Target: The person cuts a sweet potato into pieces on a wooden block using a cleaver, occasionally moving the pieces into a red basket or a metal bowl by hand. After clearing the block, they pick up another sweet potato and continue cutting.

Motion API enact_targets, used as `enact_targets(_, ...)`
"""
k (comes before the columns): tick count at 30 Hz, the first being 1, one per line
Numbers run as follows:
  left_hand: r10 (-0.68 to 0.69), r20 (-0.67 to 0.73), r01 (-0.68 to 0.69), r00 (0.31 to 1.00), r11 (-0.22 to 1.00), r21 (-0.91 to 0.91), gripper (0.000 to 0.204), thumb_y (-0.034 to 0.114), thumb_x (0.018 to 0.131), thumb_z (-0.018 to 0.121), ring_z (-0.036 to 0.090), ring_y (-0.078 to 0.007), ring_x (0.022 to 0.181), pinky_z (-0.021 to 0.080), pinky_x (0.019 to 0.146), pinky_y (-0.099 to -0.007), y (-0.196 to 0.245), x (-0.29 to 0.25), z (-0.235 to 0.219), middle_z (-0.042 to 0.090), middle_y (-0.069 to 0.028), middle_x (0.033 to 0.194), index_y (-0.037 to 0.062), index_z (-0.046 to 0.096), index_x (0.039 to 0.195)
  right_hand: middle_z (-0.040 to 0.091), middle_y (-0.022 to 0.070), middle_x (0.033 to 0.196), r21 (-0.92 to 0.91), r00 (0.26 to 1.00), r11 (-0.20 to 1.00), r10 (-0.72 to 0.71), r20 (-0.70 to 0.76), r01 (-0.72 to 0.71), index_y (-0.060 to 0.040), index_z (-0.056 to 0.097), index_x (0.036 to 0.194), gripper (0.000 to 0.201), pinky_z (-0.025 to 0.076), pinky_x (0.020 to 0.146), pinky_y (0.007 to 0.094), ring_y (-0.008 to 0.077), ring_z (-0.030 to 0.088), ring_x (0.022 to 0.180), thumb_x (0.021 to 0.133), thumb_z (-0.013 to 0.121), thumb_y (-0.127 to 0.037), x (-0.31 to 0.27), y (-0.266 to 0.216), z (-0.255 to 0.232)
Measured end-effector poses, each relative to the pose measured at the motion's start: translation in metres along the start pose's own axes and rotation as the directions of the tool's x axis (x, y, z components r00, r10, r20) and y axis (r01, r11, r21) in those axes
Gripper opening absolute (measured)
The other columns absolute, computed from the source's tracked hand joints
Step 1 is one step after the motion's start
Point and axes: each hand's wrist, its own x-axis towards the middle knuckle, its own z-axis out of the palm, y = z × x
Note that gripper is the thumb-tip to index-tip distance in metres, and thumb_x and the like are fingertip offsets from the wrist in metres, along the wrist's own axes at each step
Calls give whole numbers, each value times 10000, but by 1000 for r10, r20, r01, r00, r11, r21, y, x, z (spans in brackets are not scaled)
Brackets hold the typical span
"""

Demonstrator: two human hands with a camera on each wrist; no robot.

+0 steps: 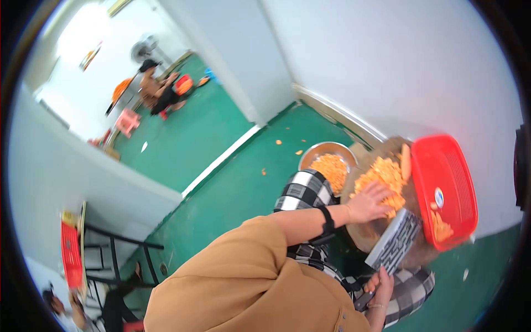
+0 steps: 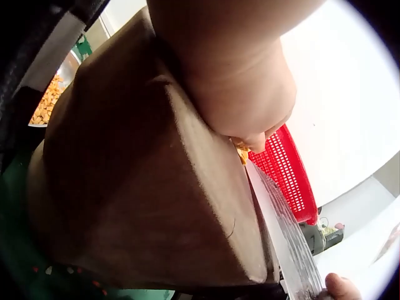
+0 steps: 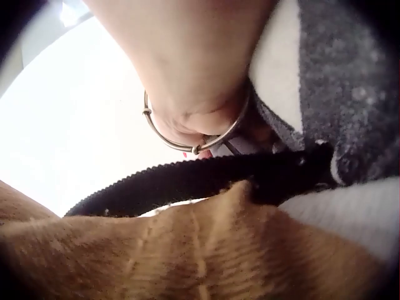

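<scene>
In the head view my left hand rests with fingers spread on a pile of chopped carrot. The pile lies on a round wooden chopping block, whose thick side fills much of the left wrist view. My right hand grips the handle of a cleaver with a dark-patterned blade. The blade is at the block's near edge, beside the left hand. One uncut carrot lies at the pile's right side. In the right wrist view, a sleeve and the wrist with a bracelet hide most of the hand.
A steel bowl of chopped carrot stands left of the block. Right of it, a red plastic basket holds a few carrot pieces. Walls stand close behind. Another person sits in the far room; a further person is at lower left.
</scene>
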Motion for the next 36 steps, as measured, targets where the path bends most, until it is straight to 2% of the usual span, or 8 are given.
enact_targets(2,-41,13,41,999,999,13,308,347,764,690,429,-326,1236,291,1063,-523,-1,-3,2,483,-84,1324,239,657,1051,396,1,579,-101,1000,995,-22,8,22,-123,418,879,223,357,354,301,123,383,387,923,586,-263,4,1,-2)
enact_targets(5,-3,16,4,1000,998,-62,297,339,777,667,375,-319,1274,224,1101,-518,0,-1,8,478,-94,1295,207,664,1043,397,3,586,-137,998,989,-63,2,63,-125,411,869,223,360,365,304,124,386,399,924,583,-257,10,1,-6)
enact_targets(11,-16,42,20,999,995,-101,315,361,792,659,377,-304,1267,222,1107,-504,2,-3,9,471,-88,1305,207,650,1066,404,4,595,-143,998,988,-57,-39,51,-130,407,868,225,361,387,299,126,397,420,924,585,-255,11,3,-5)
enact_targets(18,-23,-27,20,999,992,-127,302,351,793,660,385,-310,1252,221,1107,-495,2,-3,10,485,-104,1271,176,655,1040,407,2,588,-208,992,976,-83,-92,63,-142,426,850,205,355,400,302,128,402,429,933,576,-254,11,3,3)
enact_targets(20,-43,-5,43,999,992,-116,261,326,816,634,388,-306,1251,222,1110,-488,2,-3,11,495,-106,1261,167,662,1021,407,2,588,-190,997,981,-47,-67,33,-139,433,855,199,357,404,305,131,403,431,933,578,-251,13,3,4)
enact_targets(21,-48,-13,46,999,992,-120,261,326,816,634,388,-306,1251,222,1110,-488,2,-4,10,495,-106,1261,167,662,1021,439,23,602,-141,998,990,-35,-51,28,-112,448,926,156,385,389,318,149,425,431,936,569,-210,15,4,1)
enact_targets(27,-41,-39,37,998,994,-99,212,307,832,604,391,-312,1250,226,1107,-476,2,-3,8,507,-106,1244,148,661,959,425,-2,599,-216,996,976,-61,-73,44,-139,442,872,178,372,409,307,129,413,440,941,567,-246,16,6,0)
enact_targets(36,-54,-26,51,998,993,-106,201,301,820,616,400,-317,1241,241,1098,-478,2,-3,10,511,-108,1229,135,655,927,434,2,607,-204,997,978,-59,-46,48,-137,441,906,171,384,415,309,132,420,445,938,569,-246,15,6,-1)
